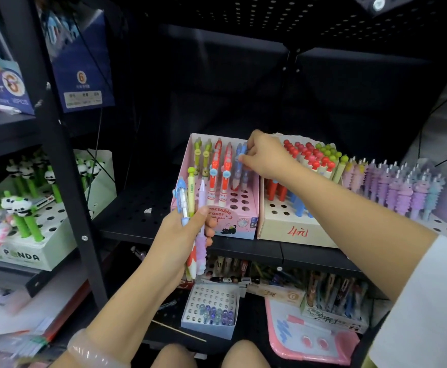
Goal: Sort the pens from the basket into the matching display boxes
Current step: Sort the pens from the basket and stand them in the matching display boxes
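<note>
Now a blue pen (239, 166) is pinched by the right hand (266, 156) over the pink display box (243, 220), while several pens (191, 208) are gripped in the left hand (182, 237).

Two display boxes sit side by side on the shelf (142, 208): the eraser-pen box (239, 221) left, touching the handwritten-label box (283, 229) right. The panda box (31, 253) lies far left.
</note>
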The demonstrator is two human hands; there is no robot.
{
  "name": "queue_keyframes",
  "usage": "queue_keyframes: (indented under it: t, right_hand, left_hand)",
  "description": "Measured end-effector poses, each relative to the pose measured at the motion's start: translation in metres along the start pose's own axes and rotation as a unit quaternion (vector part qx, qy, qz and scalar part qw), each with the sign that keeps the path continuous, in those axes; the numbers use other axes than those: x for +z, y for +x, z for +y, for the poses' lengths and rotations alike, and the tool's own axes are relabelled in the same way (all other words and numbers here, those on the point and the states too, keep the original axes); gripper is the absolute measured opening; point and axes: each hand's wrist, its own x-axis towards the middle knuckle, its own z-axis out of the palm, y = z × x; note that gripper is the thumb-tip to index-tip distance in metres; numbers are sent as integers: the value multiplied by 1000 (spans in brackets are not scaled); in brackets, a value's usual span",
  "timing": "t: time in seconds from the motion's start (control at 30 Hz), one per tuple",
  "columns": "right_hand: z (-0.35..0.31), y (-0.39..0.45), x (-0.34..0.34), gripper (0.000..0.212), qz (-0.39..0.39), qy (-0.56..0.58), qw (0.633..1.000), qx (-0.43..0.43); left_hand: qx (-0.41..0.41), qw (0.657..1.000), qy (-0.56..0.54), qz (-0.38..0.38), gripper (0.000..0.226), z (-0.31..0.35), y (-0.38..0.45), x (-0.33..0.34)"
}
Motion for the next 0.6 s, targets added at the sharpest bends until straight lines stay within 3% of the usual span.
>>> queue_keyframes:
  t: [0.17,0.27,0.37,0.47,0.53,0.6]
  right_hand:
    - [-3,2,-1,9,-55,40,996,57]
    - [-4,-2,8,13,-103,-75,991,51]
    - [-3,-14,13,11,-25,-88,996,9]
    - [-1,-36,10,9,47,-9,998,-51]
    - [0,-57,9,5,5,43,993,-109]
    - [2,-78,9,20,-81,52,980,-175]
  left_hand:
    - [4,1000,-4,2,13,1,-1,6]
    - [14,1000,-15,4,12,2,-3,8]
    - [20,998,-50,16,16,4,-3,6]
    - [13,995,-94,25,20,7,-1,0]
    - [14,993,-113,27,20,10,-1,0]
    - [2,990,-134,36,19,10,0,3]
